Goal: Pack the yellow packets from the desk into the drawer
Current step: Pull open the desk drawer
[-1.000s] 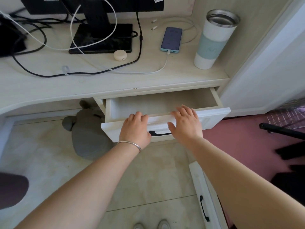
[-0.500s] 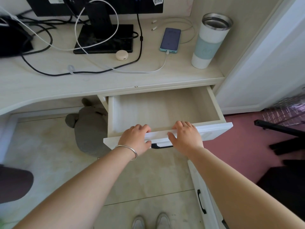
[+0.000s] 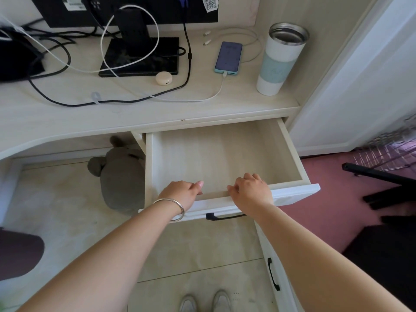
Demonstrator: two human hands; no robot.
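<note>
The pale wooden drawer [image 3: 292,194] under the desk [image 3: 90,118] is pulled far out, and nothing lies on the part of its floor that shows. My left hand [image 3: 182,193], with a silver bangle on the wrist, hooks its fingers over the top edge of the drawer front. My right hand [image 3: 249,190] grips the same edge a little to the right, above the black handle [image 3: 225,216]. No yellow packets are in view on the desk or in the drawer.
On the desk are a charging phone [image 3: 228,57], a white and blue tumbler [image 3: 280,59], an earbud case [image 3: 163,78], a monitor base [image 3: 139,57] and loose cables. A grey plush toy [image 3: 121,176] sits under the desk. A lower drawer [image 3: 273,273] stands open by my right forearm.
Both hands have drawn the drawer out towards me, from slightly open to almost fully extended, keeping hold of its front edge.
</note>
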